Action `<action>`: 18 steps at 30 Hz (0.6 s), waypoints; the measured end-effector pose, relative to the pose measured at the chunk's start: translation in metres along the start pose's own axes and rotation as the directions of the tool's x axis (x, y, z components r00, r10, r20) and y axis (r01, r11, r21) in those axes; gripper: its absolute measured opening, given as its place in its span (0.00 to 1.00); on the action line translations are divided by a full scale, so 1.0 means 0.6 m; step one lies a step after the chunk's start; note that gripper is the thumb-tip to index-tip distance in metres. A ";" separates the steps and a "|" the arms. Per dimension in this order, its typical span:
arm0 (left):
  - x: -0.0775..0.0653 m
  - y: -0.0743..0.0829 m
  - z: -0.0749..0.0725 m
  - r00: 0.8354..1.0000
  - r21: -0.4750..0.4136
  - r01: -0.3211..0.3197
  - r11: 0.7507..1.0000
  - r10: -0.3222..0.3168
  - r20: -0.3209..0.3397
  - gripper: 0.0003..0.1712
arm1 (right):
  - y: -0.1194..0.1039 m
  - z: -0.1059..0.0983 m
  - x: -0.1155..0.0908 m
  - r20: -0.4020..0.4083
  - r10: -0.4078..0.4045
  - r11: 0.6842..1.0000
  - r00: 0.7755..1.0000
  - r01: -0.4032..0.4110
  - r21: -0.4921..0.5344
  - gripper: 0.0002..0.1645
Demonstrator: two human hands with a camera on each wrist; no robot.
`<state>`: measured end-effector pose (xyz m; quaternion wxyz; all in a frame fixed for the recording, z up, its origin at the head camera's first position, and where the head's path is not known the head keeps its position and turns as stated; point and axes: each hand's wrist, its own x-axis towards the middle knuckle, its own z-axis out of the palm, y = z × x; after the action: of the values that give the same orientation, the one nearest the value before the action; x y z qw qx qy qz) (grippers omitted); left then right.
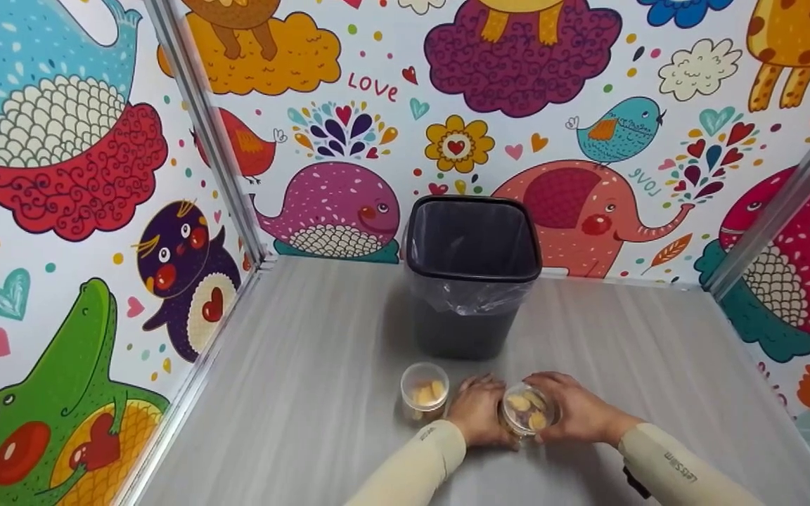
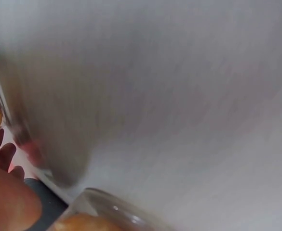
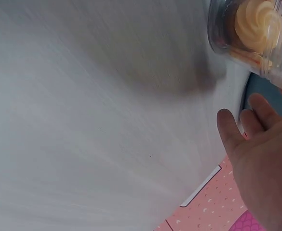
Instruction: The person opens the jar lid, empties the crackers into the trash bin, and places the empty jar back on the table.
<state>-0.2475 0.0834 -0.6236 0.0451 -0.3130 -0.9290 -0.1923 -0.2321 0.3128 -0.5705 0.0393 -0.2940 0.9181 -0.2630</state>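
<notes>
A clear plastic jar of cookies point(image 1: 528, 411) is held between my two hands, close to the front of the table. My left hand point(image 1: 479, 413) grips its left side. From the right, my right hand point(image 1: 577, 409) holds the jar near its ribbed top, thumb and index finger around it and the other fingers spread away. Swirled cookies point(image 3: 259, 21) show through the wall in the right wrist view. A second clear jar of cookies point(image 1: 424, 393) stands just left of my left hand, untouched; its rim edge point(image 2: 116, 207) appears low in the left wrist view.
A dark trash bin point(image 1: 465, 320) lined with a clear bag stands behind the jars, near the back wall. The grey table point(image 1: 306, 372) is bordered by cartoon-printed panels point(image 1: 349, 204) and metal corner posts point(image 1: 204, 126).
</notes>
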 end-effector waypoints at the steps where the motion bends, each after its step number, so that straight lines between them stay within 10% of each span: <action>1: 0.000 0.000 0.000 1.000 -0.001 -0.002 1.000 0.002 0.002 0.50 | 0.000 0.001 -0.001 -0.005 -0.002 1.000 1.000 0.002 -0.003 0.55; 18: -0.001 0.002 0.000 1.000 -0.005 0.005 1.000 -0.005 0.009 0.49 | -0.018 0.059 -0.029 -0.234 0.170 0.985 0.957 -0.174 0.003 0.59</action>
<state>-0.2461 0.0838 -0.6232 0.0395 -0.3116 -0.9295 -0.1934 -0.2039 0.2988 -0.5965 -0.0486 -0.1804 0.9407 -0.2831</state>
